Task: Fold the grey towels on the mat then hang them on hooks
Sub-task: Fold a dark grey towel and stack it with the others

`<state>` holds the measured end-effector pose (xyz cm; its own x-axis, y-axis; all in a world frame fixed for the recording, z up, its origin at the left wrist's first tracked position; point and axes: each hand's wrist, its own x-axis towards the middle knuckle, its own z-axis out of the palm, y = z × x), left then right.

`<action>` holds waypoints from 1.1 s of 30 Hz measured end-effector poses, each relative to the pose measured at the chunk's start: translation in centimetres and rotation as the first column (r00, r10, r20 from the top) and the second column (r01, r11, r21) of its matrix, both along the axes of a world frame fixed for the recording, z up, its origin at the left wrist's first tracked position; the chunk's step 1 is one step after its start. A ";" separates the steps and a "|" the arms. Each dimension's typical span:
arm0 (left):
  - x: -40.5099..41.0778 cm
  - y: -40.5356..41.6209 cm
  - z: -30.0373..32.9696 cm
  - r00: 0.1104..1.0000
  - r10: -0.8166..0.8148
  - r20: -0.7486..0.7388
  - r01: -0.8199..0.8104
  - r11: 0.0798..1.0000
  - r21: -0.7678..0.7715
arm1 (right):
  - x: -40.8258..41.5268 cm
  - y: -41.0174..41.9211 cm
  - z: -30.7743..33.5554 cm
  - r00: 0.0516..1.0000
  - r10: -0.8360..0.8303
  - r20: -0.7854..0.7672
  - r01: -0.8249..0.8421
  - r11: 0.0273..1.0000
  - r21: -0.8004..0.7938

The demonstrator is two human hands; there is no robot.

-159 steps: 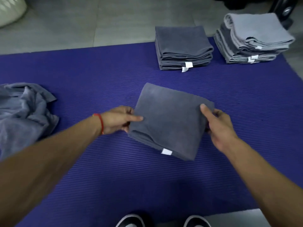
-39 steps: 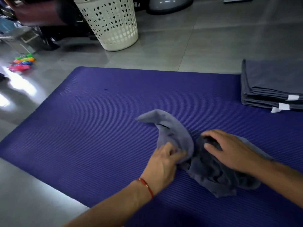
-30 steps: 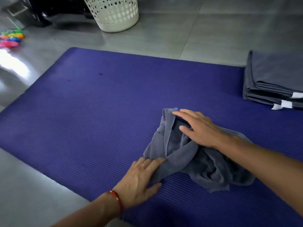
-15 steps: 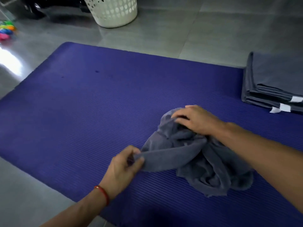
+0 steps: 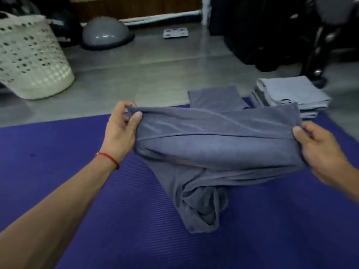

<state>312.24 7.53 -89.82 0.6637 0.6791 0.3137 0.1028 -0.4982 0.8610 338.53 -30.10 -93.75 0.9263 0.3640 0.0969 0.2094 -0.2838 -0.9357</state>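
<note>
Here we hold one grey towel (image 5: 217, 144) up over the purple mat (image 5: 58, 162), stretched between our two hands. Our left hand (image 5: 120, 131), at about nine o'clock from the towel's middle, pinches the cloth's upper left corner between thumb and curled fingers; a red thread bracelet (image 5: 107, 159) sits on that wrist. Our right hand (image 5: 318, 150), at three o'clock, grips the opposite edge, thumb on top and fingers tucked behind the fabric. The towel's top edge runs nearly level between the hands, a long crease crosses its face, and the lower part sags in a bunched twist toward six o'clock, where its tail touches the mat. Beyond the held towel, at twelve o'clock, we see a folded dark grey stack (image 5: 215, 98) lying at the mat's far edge, partly hidden by the raised cloth. Just beside it, toward one o'clock, a paler grey folded stack (image 5: 291, 94) rests near the mat's far right corner. Off the mat on the tiled floor (image 5: 155, 74), a white perforated laundry basket (image 5: 33, 61) stands at ten o'clock, a grey dome-shaped object (image 5: 105, 33) sits at eleven o'clock, and a small flat scale (image 5: 175, 33) lies near twelve. The background is blurred, so the dark shapes at two o'clock are hard to make out.
</note>
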 end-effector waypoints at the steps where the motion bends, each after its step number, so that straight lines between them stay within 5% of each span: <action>1: 2.7 -0.9 0.3 0.997 -0.078 0.002 0.078 0.996 -0.049 | -0.6 -2.7 0.1 0.998 -0.068 -0.018 0.068 0.997 0.027; 3: 8.0 -3.3 0.6 0.966 -0.258 0.018 0.254 0.934 -0.253 | -2.0 -7.7 0.1 0.976 -0.208 -0.061 0.212 0.975 0.065; 5: 12.5 -6.2 0.3 0.881 -0.473 -0.002 0.416 0.778 -0.472 | -3.4 -12.5 -0.7 0.941 -0.288 -0.177 0.310 0.944 0.112; 7: 16.2 -8.9 -0.5 0.763 -0.636 -0.111 0.500 0.690 -0.523 | -4.8 -16.6 -1.5 0.893 -0.320 -0.317 0.376 0.917 0.132; 9: 19.5 -11.4 -1.3 0.715 -0.652 -0.252 0.531 0.742 -0.411 | -6.0 -19.9 -2.7 0.841 -0.355 -0.409 0.423 0.902 0.087; 12: 24.0 -15.2 -2.3 0.786 -0.443 -0.431 0.474 0.879 -0.040 | -8.1 -22.8 -4.4 0.837 -0.404 -0.370 0.420 0.907 -0.040; 16: 28.4 -20.2 -3.9 0.805 -0.228 -0.549 0.505 0.748 0.430 | -9.0 -24.0 -7.8 0.700 -0.649 -0.297 0.682 0.732 0.009; 20: 34.6 -25.1 -4.5 0.834 -0.175 -0.524 0.468 0.728 0.502 | -7.0 -24.4 -9.6 0.568 -0.784 -0.250 0.815 0.577 0.043; 25: 43.2 -32.3 -2.0 0.830 -0.347 -0.437 0.507 0.795 0.333 | -1.6 -28.8 -10.4 0.443 -0.862 -0.249 0.892 0.450 0.027; 28: 43.3 -35.2 -2.8 0.711 -0.467 -0.525 0.648 0.725 0.233 | -1.4 -30.1 -11.3 0.478 -0.813 -0.331 0.832 0.540 -0.125; 31: 35.7 -33.4 -6.5 0.500 -0.467 -0.729 0.826 0.511 0.238 | -5.0 -29.3 -12.2 0.722 -0.690 -0.060 0.615 0.679 -0.401; 33: 27.9 -30.0 -9.3 0.439 -0.429 -0.789 0.846 0.494 0.202 | -8.4 -28.0 -12.9 0.862 -0.499 0.094 0.480 0.741 -0.470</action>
<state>340.13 -22.44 -99.14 0.9607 -0.1871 -0.2049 -0.1155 -0.9412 0.3176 330.17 -58.07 -106.65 0.9889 -0.1487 0.0004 -0.1103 -0.7359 -0.6681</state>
